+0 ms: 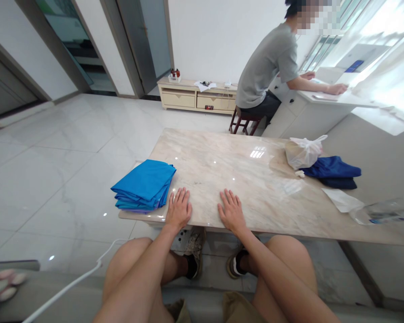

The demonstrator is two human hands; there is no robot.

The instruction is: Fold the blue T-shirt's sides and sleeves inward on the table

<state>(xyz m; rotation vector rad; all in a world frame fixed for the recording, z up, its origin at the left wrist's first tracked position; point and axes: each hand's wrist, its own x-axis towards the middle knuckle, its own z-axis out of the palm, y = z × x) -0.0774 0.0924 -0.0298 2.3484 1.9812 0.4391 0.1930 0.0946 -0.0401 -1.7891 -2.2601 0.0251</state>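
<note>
Both palms rest on the near edge of a marble-topped table (202, 170). My left hand (179, 209) lies flat with its fingers stretched out, just right of a stack of folded blue cloth (144, 184). The stack sits at the table's left end, its near edges layered and slightly uneven. My right hand (231, 211) is also flat, fingers spread a little, with bare tabletop around it. Neither hand holds anything.
On the table's right are a tied white plastic bag (305, 152), dark blue folded cloth (333, 170), white paper (342, 200) and a clear bottle (387, 211) lying down. Beyond, a person (269, 67) sits on a stool at a white desk. A low cabinet (182, 98) lines the wall.
</note>
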